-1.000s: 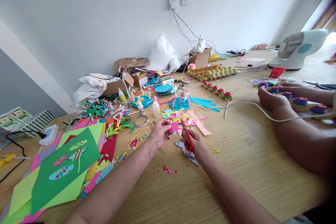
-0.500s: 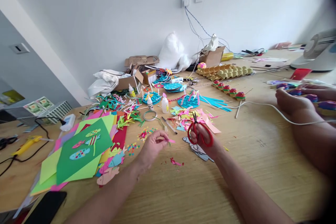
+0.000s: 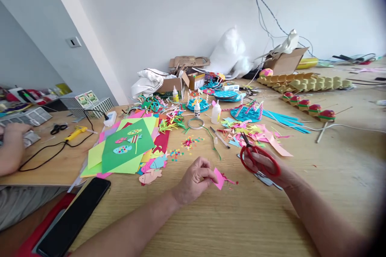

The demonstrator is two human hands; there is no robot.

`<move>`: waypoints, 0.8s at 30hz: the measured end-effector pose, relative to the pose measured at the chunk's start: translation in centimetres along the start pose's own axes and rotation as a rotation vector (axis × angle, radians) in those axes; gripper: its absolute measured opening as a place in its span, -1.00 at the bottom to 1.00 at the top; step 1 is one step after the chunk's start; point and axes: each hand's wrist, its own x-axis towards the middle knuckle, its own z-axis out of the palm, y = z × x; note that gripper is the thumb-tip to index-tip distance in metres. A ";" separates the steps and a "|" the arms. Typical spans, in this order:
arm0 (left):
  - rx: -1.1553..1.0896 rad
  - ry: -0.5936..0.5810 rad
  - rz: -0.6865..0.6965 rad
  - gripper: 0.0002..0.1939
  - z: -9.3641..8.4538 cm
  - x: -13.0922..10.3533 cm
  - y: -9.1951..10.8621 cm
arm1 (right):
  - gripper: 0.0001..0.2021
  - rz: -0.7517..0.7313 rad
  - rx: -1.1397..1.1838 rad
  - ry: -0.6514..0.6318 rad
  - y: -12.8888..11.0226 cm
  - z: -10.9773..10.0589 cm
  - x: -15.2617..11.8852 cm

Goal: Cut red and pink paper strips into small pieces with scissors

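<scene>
Between the thumb and fingers of my left hand (image 3: 193,180) is a small piece of pink paper (image 3: 219,178), held just above the table. Red-handled scissors (image 3: 261,160) are in my right hand (image 3: 279,172), fingers through the loops and dark blades pointing up and to the left. Pink and red scraps (image 3: 230,181) lie by the pink piece. Under my right hand are grey paper fish (image 3: 267,180), partly hidden. Left of my left hand are pastel paper fish cutouts (image 3: 150,176) and a green sheet (image 3: 111,156) bearing several decorated fish.
Glue bottles (image 3: 216,113), a tape roll (image 3: 196,123), a pen (image 3: 219,137) and paper scraps (image 3: 256,132) lie ahead. Egg cartons (image 3: 321,84) stand back right. A black phone (image 3: 75,217) is front left, near a yellow glue gun (image 3: 76,133). A co-worker's hand (image 3: 15,130) shows far left.
The view has swung left, bringing another person's arm in at the left; the one at the right is out of view. My left hand now holds a larger-looking pink paper piece; the scissors stay in my right.
</scene>
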 end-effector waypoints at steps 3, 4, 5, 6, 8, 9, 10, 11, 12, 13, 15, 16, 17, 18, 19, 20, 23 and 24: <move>-0.073 -0.045 0.013 -0.89 0.1 -0.2 -0.4 | -0.72 -0.013 -0.006 -0.040 0.0 0.0 -0.1; -0.085 -0.059 0.015 -0.89 0.1 -0.2 -0.4 | -0.72 -0.020 -0.010 -0.063 0.0 0.0 -0.1; -0.086 -0.065 0.017 -0.89 0.1 -0.3 -0.4 | -0.73 -0.027 -0.015 -0.086 0.0 0.0 -0.1; -0.080 -0.062 0.014 -0.88 0.0 -0.4 -0.2 | -0.73 -0.034 -0.019 -0.106 0.0 0.0 -0.1; -0.060 -0.061 0.000 -0.85 -0.1 -0.6 0.1 | -0.73 -0.044 -0.024 -0.130 0.0 0.0 -0.1; -0.056 -0.069 -0.008 -0.82 -0.1 -0.7 0.3 | -0.72 -0.045 -0.026 -0.134 0.0 0.0 -0.2; -0.058 -0.077 -0.019 -0.81 -0.1 -0.9 0.5 | -0.72 -0.042 -0.031 -0.130 0.1 0.0 -0.2; -0.071 -0.082 -0.035 -0.80 0.0 -1.0 0.6 | -0.71 -0.036 -0.039 -0.123 0.1 0.0 -0.2; -0.094 -0.076 -0.055 -0.81 0.0 -1.1 0.7 | -0.71 -0.033 -0.052 -0.111 0.2 0.0 -0.1; -0.126 -0.053 -0.083 -0.84 0.1 -1.1 0.7 | -0.71 -0.032 -0.068 -0.095 0.2 0.1 -0.1; -0.198 0.034 -0.163 -0.91 0.3 -1.1 0.5 | -0.72 -0.042 -0.114 -0.067 0.1 0.5 0.0; -0.238 0.083 -0.204 -0.94 0.4 -1.0 0.3 | -0.72 -0.050 -0.140 -0.052 -0.1 0.7 0.0; -0.278 0.126 -0.241 -0.95 0.4 -1.0 0.1 | -0.73 -0.059 -0.171 -0.040 -0.3 1.1 -0.1; -0.319 0.159 -0.271 -0.95 0.5 -0.9 -0.1 | -0.75 -0.061 -0.203 -0.014 -0.6 1.6 -0.2; -0.364 0.183 -0.292 -0.93 0.5 -0.8 -0.2 | -0.77 -0.063 -0.226 0.013 -0.9 2.1 -0.4; -0.412 0.206 -0.307 -0.91 0.4 -0.7 -0.2 | -0.78 -0.053 -0.246 0.033 -1.3 2.7 -0.6; -0.545 0.262 -0.343 -0.77 0.3 -0.6 0.1 | -0.80 0.040 -0.265 0.098 -2.1 5.1 -1.5; -0.575 0.276 -0.363 -0.69 0.2 -0.6 0.4 | -0.79 0.067 -0.277 0.126 -2.2 6.0 -1.8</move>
